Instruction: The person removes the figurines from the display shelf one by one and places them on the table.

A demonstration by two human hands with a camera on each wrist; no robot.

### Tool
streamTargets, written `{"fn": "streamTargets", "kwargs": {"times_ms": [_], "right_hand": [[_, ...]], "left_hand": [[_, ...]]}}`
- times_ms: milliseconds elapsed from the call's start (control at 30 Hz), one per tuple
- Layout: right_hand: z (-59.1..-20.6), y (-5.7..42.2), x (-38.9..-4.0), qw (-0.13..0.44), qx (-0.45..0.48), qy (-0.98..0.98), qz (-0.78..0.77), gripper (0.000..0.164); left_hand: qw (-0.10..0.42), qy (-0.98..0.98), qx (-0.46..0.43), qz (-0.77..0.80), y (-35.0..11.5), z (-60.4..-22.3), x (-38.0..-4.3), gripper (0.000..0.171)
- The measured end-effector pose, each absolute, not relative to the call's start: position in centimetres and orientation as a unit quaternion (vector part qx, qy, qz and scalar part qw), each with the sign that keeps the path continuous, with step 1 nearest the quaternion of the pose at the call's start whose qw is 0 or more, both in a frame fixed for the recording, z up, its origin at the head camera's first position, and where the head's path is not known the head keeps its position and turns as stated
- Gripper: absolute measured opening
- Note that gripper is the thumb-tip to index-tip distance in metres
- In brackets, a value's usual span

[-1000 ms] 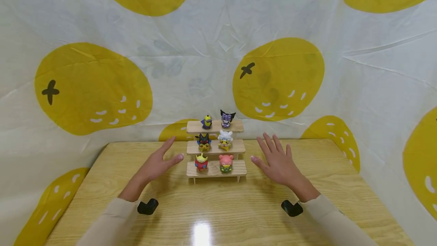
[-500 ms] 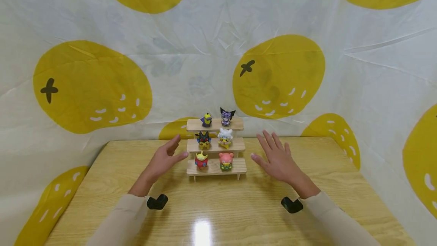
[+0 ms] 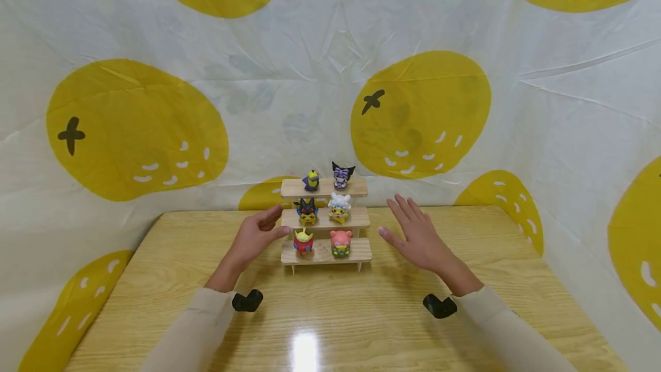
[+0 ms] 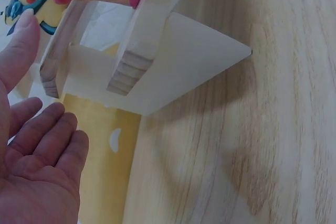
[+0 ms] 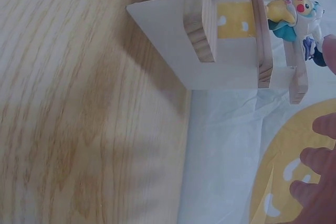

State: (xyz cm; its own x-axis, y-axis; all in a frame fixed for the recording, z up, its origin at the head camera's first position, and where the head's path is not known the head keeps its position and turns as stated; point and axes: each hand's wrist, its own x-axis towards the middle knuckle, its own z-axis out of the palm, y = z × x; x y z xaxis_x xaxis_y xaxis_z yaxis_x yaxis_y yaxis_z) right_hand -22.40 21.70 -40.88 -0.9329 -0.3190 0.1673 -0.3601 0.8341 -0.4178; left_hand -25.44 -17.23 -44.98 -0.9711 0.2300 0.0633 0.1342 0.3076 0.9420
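Observation:
A three-step wooden display stand [image 3: 322,252] holds small toy figures, two on each step. On the bottom step are a red-caped figure [image 3: 303,242] and a pink one [image 3: 341,244]. The middle step bears a black-eared yellow figure [image 3: 307,211] and a white-hooded one [image 3: 339,209]. Up top are a purple-and-yellow figure [image 3: 311,181] and a black-eared purple one [image 3: 342,177]. My left hand [image 3: 256,239], holding nothing, hovers beside the stand's left end, its thumb tip close to the red-caped figure. To the stand's right my right hand [image 3: 417,238] hangs with fingers spread, apart from it.
The stand rests on a wooden table [image 3: 330,314], near its back edge. Behind and at both sides hangs a white cloth [image 3: 289,56] printed with large yellow fruit shapes. A black wrist device [image 3: 248,301] sits at my left sleeve, and a matching device [image 3: 439,306] at the right.
My left hand has moved right, closer to the stand's left end, and its fingers have bent a little. The right hand has barely moved. The figures stay in place.

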Motion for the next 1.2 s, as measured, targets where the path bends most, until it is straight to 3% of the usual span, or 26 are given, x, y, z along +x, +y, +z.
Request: {"fn": "streamTargets", "kwargs": {"times_ms": [1200], "right_hand": [[-38.1, 19.3, -25.6, 0.022, 0.144, -0.864, 0.482, 0.069]], "left_hand": [[0.026, 0.774, 0.065, 0.629, -16.2, -45.7, -26.2, 0.072]]}}
